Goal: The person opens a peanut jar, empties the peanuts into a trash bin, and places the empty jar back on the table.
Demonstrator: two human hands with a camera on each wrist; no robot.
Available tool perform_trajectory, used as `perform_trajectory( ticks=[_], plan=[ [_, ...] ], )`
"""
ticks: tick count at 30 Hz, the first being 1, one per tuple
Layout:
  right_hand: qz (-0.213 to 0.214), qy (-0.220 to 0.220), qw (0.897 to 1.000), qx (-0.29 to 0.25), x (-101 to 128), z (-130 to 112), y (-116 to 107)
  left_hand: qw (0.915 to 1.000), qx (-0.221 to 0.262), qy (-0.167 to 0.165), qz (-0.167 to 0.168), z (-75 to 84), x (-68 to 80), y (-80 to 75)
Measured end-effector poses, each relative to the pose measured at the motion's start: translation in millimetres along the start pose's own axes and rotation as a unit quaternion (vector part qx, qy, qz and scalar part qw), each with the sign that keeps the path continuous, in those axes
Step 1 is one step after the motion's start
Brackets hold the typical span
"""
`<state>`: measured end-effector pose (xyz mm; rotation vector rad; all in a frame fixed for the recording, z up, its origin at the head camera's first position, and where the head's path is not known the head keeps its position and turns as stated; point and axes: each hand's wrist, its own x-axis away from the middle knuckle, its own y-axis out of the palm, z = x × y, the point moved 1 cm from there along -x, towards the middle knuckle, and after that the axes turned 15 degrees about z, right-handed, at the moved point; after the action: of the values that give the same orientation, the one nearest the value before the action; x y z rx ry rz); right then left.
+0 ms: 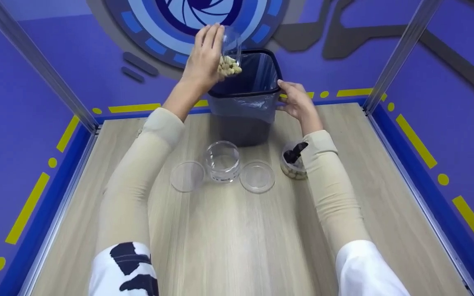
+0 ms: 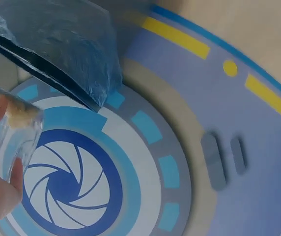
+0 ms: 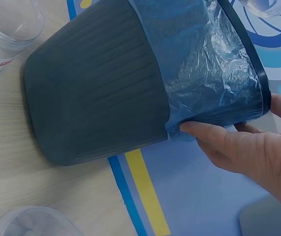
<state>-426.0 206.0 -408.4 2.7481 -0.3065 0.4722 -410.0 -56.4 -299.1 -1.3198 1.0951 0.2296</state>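
A clear jar (image 1: 231, 53) of nuts is gripped, tipped, by the left hand (image 1: 204, 55) over the bin (image 1: 245, 98) at 12 o'clock; light, likely slippery, best held around its sides. The bin's rim is clasped by the right hand (image 1: 296, 100).

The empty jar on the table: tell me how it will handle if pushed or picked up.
The jar looks like clear, thin plastic and holds nothing, so it is probably light and slides easily on the smooth table. Squat and upright, it seems unlikely to tip; laid sideways, it would probably roll.

Right forearm hides part of filled jar (image 1: 292, 166); bin (image 1: 245, 102) interior unseen.
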Motion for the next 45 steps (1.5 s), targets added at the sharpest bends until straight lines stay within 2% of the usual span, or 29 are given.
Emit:
perform_trajectory(
  ticks=[5, 10, 14, 22, 26, 30, 33, 36, 39, 43, 45],
  plan=[
    [-0.002, -0.007, 1.000, 0.009, 0.9, 1.8, 0.0, 0.9996, -0.011, 0.024, 0.002, 0.5, 3.7, 1.9],
    [-0.006, -0.004, 1.000, 0.007, 0.2, 2.6, 0.9, 0.9999, -0.006, 0.010, -0.003, 1.2, 4.5, 2.0],
    [-0.004, 0.000, 1.000, 0.004, 0.9, 2.8, 1.6, 0.9999, -0.005, 0.016, -0.005, 2.3, 5.9, 3.1],
    [-0.004, -0.005, 1.000, 0.004, 1.8, 3.2, 1.0, 0.9994, -0.010, 0.029, 0.012, 5.3, 9.7, 7.0],
    [-0.003, -0.002, 1.000, 0.008, 1.0, 3.5, 0.0, 0.9981, -0.034, 0.050, 0.008, 6.8, 11.6, 7.1],
    [-0.003, -0.004, 1.000, 0.009, 0.8, 2.9, -0.5, 0.9967, -0.039, 0.068, 0.019, 8.0, 12.0, 6.9],
    [-0.007, -0.006, 1.000, 0.009, 1.4, 2.8, -0.3, 0.9982, -0.018, 0.053, 0.022, 7.7, 11.7, 7.1],
    [-0.008, -0.006, 1.000, 0.007, 1.9, 3.6, 0.3, 0.9984, -0.019, 0.050, 0.017, 7.0, 12.2, 7.2],
    [-0.010, -0.007, 1.000, 0.006, 2.3, 4.8, 0.9, 0.9997, -0.001, 0.024, 0.002, 5.7, 13.6, 6.6],
    [-0.010, -0.009, 1.000, 0.006, 2.5, 4.8, 0.9, 0.9998, 0.021, -0.004, -0.001, 3.3, 14.6, 5.7],
    [-0.009, -0.009, 1.000, 0.006, 2.3, 4.6, 0.4, 0.9999, 0.013, 0.001, 0.003, 2.7, 14.5, 5.2]
  ],
)
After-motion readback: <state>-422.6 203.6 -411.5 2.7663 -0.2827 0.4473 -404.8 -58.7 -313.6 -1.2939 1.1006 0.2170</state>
